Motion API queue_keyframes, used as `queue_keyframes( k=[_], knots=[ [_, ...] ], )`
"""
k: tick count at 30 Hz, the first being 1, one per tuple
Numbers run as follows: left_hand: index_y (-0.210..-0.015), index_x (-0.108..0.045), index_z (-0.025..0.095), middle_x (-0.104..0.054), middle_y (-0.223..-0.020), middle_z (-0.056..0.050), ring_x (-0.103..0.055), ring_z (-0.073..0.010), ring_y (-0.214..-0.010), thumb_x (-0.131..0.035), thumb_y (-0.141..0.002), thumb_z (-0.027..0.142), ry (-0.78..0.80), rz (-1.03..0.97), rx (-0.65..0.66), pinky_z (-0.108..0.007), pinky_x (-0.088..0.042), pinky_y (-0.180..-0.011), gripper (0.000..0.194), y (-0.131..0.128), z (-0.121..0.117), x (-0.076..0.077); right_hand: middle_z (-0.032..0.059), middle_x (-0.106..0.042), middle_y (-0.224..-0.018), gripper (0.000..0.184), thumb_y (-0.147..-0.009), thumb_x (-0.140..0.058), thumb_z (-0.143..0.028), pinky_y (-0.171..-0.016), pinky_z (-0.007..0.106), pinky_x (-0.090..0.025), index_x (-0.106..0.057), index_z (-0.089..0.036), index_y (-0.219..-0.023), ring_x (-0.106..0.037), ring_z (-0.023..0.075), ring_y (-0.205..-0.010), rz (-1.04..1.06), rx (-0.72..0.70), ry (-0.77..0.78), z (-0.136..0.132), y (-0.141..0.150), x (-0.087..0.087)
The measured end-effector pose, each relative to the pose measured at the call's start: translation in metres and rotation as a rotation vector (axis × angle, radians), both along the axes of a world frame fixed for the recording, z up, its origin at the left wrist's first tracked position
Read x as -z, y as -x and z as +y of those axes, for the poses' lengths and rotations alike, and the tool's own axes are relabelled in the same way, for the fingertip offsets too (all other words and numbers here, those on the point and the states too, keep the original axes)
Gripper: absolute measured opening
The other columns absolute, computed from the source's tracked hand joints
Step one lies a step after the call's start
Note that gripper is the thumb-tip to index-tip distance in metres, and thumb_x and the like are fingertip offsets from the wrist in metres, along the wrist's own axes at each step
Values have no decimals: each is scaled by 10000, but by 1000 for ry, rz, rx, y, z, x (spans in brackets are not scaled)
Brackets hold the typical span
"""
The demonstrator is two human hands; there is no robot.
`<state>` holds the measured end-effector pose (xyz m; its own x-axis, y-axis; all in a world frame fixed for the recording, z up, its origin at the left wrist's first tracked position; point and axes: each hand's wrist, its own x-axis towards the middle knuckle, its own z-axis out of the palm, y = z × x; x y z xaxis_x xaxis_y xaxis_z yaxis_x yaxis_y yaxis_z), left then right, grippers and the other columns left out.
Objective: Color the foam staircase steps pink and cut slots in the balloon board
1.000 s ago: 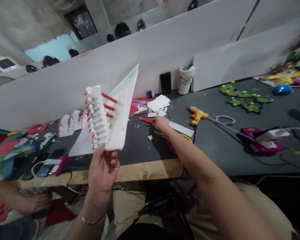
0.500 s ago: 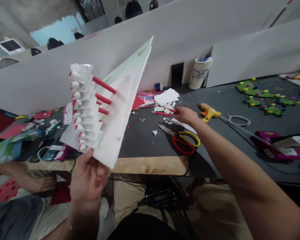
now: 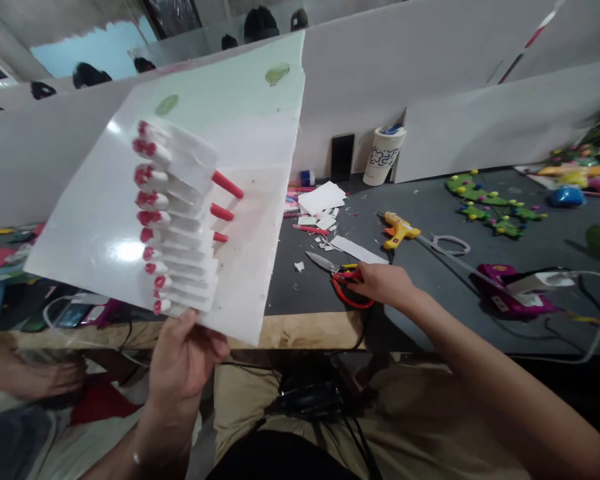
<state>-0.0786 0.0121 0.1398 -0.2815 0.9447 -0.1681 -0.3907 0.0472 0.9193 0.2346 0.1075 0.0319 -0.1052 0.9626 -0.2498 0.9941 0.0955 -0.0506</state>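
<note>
Pinching the board (image 3: 240, 153) by its lower edge in left hand (image 3: 185, 360), at the table (image 3: 293, 293); resting right hand (image 3: 387, 285), curled, at the scissors (image 3: 324, 262), not showing whether gripping; risking tipping through one-edge support.

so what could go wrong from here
The large flat white board is held only by its lower edge in the left hand, so it might tip. The right hand is at the metal scissors with red and yellow handles and could knock them. The yellow glue gun lies nearby; it may be hot.
</note>
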Motion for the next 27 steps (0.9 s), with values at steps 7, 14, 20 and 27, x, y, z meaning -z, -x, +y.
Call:
queue_keyframes(
  k=[7,14,20,27],
  knots=[
    [-547,-604,164,-631,-416,-24,-597,-143,-381,-721,-623,393,69,104,10,-204,-436,-384,269,-24,40,66,88,-745,-1000,312,-929,-506,-460,-608,262,-372,-673,-219,-1036,-669,229,-899,267,176,-208,71,-4,-14],
    [-620,-535,178,-624,-419,-16,-579,-124,-398,-815,-573,527,202,-40,50,-198,-415,-430,450,-48,53,133,107,-731,-1106,318,-947,-486,-363,-661,258,-432,-684,-218,-1150,-674,230,-969,324,272,-222,160,36,-6],
    [-788,-583,150,-687,-594,-4,-678,-143,-510,-812,-716,401,340,-192,88,-199,-476,-476,347,-62,53,138,156,-678,-1175,390,-929,-520,-479,-711,269,-455,-683,-194,-1139,-671,228,-965,336,246,-196,184,51,15],
    [-1005,-625,128,-763,-899,-132,-722,-190,-571,-590,-853,608,594,-285,676,-219,-479,-409,505,-37,48,124,169,-695,-1046,330,-903,-527,-420,-661,293,-426,-679,-147,-1008,-653,258,-897,403,305,-220,187,44,8]
  ],
)
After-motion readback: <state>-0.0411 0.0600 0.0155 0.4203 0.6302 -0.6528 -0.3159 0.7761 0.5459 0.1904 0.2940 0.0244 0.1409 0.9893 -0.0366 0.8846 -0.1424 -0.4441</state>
